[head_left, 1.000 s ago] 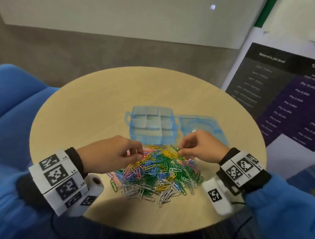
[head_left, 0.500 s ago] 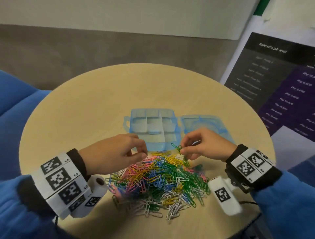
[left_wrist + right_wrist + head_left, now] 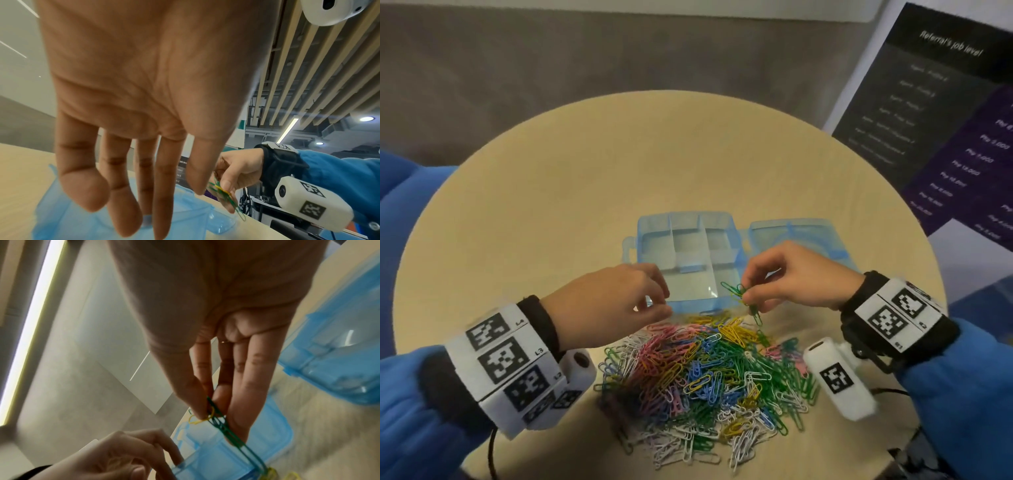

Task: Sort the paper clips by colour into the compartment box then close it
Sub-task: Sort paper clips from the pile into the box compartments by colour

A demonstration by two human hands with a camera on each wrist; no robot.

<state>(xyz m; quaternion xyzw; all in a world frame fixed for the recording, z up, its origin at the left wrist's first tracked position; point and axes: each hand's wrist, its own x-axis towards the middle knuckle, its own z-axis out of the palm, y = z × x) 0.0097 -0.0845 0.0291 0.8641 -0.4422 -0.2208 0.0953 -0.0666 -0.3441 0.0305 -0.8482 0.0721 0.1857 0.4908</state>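
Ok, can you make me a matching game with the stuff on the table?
Things:
1. right hand
2. left hand
3. compartment box
4. pile of paper clips

States:
A. lies mixed in many colours on the table
B. open, compartments empty
C. pinches green paper clips
D. fingers at the box's near left corner, holding no clips

Pairs: 1-C, 2-D, 3-B, 4-A

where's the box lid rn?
Head view: the lid lies open on the table, on the right side of the box, just behind the right hand.
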